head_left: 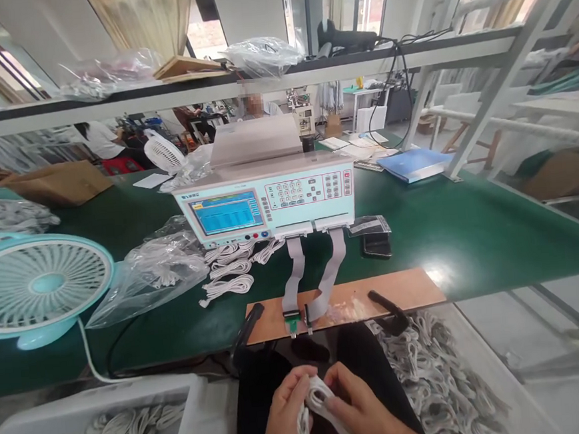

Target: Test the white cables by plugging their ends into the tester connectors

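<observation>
Head view shows us sitting with a looped white cord [303, 428] between our two hands, over our legs [256, 400]. Our left hand [283, 411] pinches its left side and our right hand [365, 408] pinches its right side, so each grip is narrow and holding cord. The loop's round end points away from us; its long sides run back toward us. Ahead, the green plug [292, 325] sits on the wooden board [405, 291] at the front edge of the bench [495, 227], nearer our left hand.

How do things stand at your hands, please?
Left hand and right hand holding coiled white cable, partly hidden. Green circuit board ahead, untouched. Nothing seen blocking either hand.
</observation>
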The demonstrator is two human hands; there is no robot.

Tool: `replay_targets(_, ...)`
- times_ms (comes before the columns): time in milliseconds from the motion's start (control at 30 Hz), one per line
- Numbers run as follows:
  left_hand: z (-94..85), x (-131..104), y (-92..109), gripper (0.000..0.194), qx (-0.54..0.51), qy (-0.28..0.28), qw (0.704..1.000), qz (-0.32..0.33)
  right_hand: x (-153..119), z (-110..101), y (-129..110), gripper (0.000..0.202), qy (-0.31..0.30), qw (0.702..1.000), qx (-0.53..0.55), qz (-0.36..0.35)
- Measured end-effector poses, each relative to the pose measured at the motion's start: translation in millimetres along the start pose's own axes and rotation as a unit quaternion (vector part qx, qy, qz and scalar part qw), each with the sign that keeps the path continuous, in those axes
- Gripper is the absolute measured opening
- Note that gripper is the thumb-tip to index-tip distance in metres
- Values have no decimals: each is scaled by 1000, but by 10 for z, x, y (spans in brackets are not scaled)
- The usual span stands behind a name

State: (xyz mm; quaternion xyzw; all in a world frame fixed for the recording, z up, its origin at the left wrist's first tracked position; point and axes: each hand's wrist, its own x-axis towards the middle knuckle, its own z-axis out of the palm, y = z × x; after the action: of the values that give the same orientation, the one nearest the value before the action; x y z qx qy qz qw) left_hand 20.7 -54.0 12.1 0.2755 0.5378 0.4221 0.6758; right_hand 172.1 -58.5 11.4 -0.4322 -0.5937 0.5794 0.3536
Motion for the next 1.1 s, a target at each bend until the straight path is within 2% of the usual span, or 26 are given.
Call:
replay_targets(100, -189, -49, 83, 23, 159, -64, 978, 115, 23, -129, 43, 16, -56, 987, 145, 46)
replay_targets(167, -279, -81, 136, 22, 251, -113, 941, 197, 42, -181, 62, 22, -84, 970, 211, 91)
replay_targets(233, -321, -109, 154, 34, 348, -150, 892, 246, 72, -180, 96, 26, -88, 955, 246, 139)
replay_targets(267, -324, -120, 140, 39, 400, -151, 861, 275, 91, -162, 122, 27, -80, 950, 256, 158)
replay_targets(333, -306, -131, 60, 42, 484, -106, 801, 335, 133, -105, 181, 31, -47, 942, 281, 179)
replay_targets(367, -286, -131, -4, 38, 506, -74, 781, 360, 153, -71, 210, 33, -25, 935, 302, 185)
replay_targets(433, -230, -118, -154, 28, 508, -36, 765, 396, 185, 0, 251, 37, 30, 913, 356, 196)
replay_targets(533, -117, -79, -361, 27, 464, -60, 775, 426, 202, 94, 271, 36, 101, 879, 424, 192)
replay_targets(600, -33, -53, -450, 31, 436, -70, 788, 429, 196, 142, 281, 33, 124, 870, 444, 176)
replay_targets(700, 83, -35, -508, 19, 413, -49, 804, 425, 184, 192, 337, 30, 145, 875, 433, 161)
replay_targets(767, 137, -37, -500, 10, 400, -34, 806, 435, 184, 212, 402, 30, 142, 883, 419, 158)
replay_targets(833, 165, -46, -452, 10, 367, -30, 821, 437, 185, 217, 468, 32, 130, 896, 392, 164)
replay_targets(933, 154, -62, -317, 10, 281, -29, 882, 377, 160, 184, 499, 35, 158, 948, 243, 131)
replay_targets(1000, 126, -71, -215, 15, 228, -19, 921, 315, 114, 132, 433, 43, 199, 976, 79, 38)
replay_targets(1033, 111, -74, -167, 18, 206, -15, 935, 287, 85, 98, 370, 43, 203, 979, -1, -19)
replay_targets(1100, 85, -74, -87, 22, 168, -11, 957, 236, 32, 20, 200, 28, 131, 977, -117, -118)
